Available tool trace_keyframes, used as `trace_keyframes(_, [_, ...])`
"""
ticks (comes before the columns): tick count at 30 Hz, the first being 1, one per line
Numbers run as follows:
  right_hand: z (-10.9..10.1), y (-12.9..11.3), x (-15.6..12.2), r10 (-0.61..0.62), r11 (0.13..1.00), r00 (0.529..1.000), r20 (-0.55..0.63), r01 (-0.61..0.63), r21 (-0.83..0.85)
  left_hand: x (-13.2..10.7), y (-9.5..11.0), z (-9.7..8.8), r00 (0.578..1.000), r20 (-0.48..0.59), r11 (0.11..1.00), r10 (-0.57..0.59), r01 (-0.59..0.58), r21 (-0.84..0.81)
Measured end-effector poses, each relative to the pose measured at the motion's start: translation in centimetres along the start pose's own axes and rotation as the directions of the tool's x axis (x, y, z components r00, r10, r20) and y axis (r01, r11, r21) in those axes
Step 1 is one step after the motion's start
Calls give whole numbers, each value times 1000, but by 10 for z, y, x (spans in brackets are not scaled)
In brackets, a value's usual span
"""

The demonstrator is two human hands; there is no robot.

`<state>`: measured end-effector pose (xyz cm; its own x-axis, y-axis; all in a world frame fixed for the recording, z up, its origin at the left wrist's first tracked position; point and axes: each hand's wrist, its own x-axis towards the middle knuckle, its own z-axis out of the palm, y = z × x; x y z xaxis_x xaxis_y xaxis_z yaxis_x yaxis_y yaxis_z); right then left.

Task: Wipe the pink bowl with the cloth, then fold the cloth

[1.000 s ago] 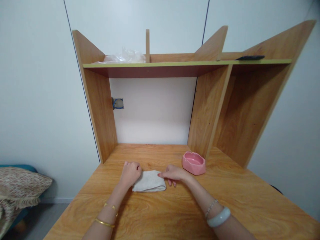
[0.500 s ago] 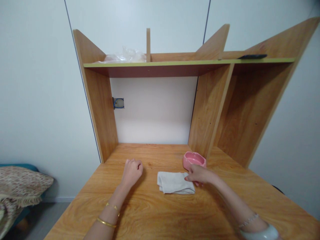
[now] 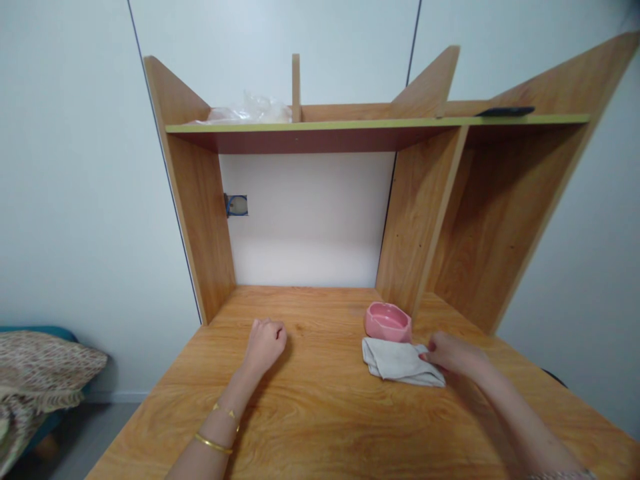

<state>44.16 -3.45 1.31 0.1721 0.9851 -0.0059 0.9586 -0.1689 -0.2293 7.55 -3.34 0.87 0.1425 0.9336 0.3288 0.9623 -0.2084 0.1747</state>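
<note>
A wooden table is seen from above, with a wooden hutch built on its far edge. The hutch is divided by upright panels into a wide middle bay and a narrower bay on the right, and is topped by a shelf with a green front edge. A white wall is seen behind it all. At the lower left, beside the table, a patterned blanket is draped over something teal.

On the shelf, crumpled clear plastic is seen at the left and a flat dark object at the right; what the latter is cannot be told.

On the table, a folded white cloth is laid right of centre, just in front of a pink bowl and touching or nearly touching it. The bowl is set by the foot of the hutch's right divider.

The cloth's right end is pinched by the fingers of the right hand, which is rested on the table. The left hand is clenched into a loose fist on the table, well apart from the cloth, with nothing held in it. Two gold bangles are worn on the left wrist.
</note>
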Motion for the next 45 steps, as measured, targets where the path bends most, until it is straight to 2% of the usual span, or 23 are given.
trace_keyframes(3, [0, -1, 2, 22, 999, 999, 48, -21, -26, 0, 1, 1, 1000, 3, 1000, 8, -8, 1])
trace_keyframes(14, [-7, -13, -4, 66, 993, 998, -3, -66, -102, -1, 2, 5, 999, 14, 999, 47, -47, 3])
trace_keyframes(21, [-12, -17, -9, 60, 989, 995, 76, -49, -142, -1, 3, 8, 999, 20, 999, 46, -46, 2])
trace_keyframes(25, [-26, -28, -17, 121, 985, 993, -14, -122, -123, -1, 3, 9, 998, 25, 999, 51, -51, -10])
trace_keyframes(27, [-32, -38, -21, 109, 990, 991, -80, -115, -76, -1, 2, 9, 998, 28, 998, 54, -53, -20])
trace_keyframes(29, [-35, -51, -24, 59, 997, 989, -139, -64, -34, -1, 2, 9, 998, 32, 998, 58, -57, -33])
trace_keyframes(31, [-31, -68, -27, -71, 997, 979, -193, 75, 10, -1, 2, 9, 997, 36, 997, 66, -64, -50])
trace_keyframes(33, [-22, -86, -30, -287, 948, 924, -254, 312, 62, -1, 1, 10, 996, 38, 995, 80, -77, -69])
trace_keyframes(35, [-9, -105, -34, -379, 912, 891, -250, 406, 65, -1, 1, 10, 992, 41, 986, 117, -111, -121])
trace_keyframes(36, [-2, -113, -37, -452, 873, 857, -248, 481, 72, -2, 1, 11, 989, 45, 978, 144, -135, -159])
trace_keyframes(38, [13, -127, -42, -583, 793, 798, -156, 600, 105, -5, 1, 13, 978, 66, 955, 198, -178, -237])
trace_keyframes(40, [27, -137, -47, -639, 752, 766, -73, 641, 153, -8, 0, 14, 964, 116, 939, 239, -199, -279])
trace_keyframes(45, [53, -145, -49, -633, 770, 763, 130, 603, 209, -13, 3, 13, 913, 284, 940, 292, -218, -264])
